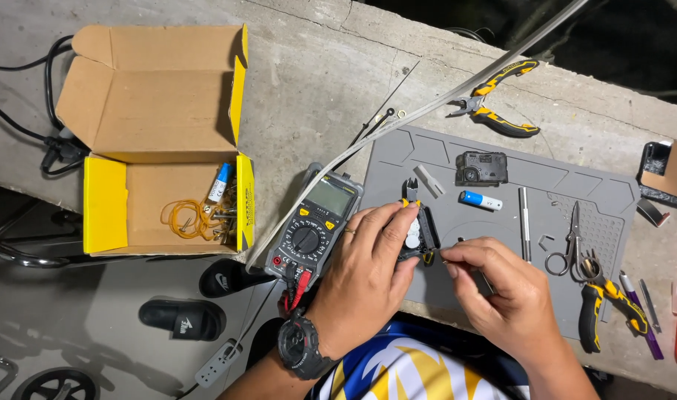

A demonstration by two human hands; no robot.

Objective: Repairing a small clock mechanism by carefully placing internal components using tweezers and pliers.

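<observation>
My left hand [368, 267] grips a small black clock movement [420, 233] over the grey work mat [501, 222], while my right hand [501, 285] pinches a thin metal piece [448, 259] just beside it. A multimeter [314, 226] lies left of the mat; a blue battery [479, 199] and scissors [568, 241] rest on it.

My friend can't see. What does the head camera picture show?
Two hands work over a grey mat: the left hand grips a small black gadget, and the right hand pinches something tiny beside it. A multimeter and an open cardboard box lie to the left.
</observation>
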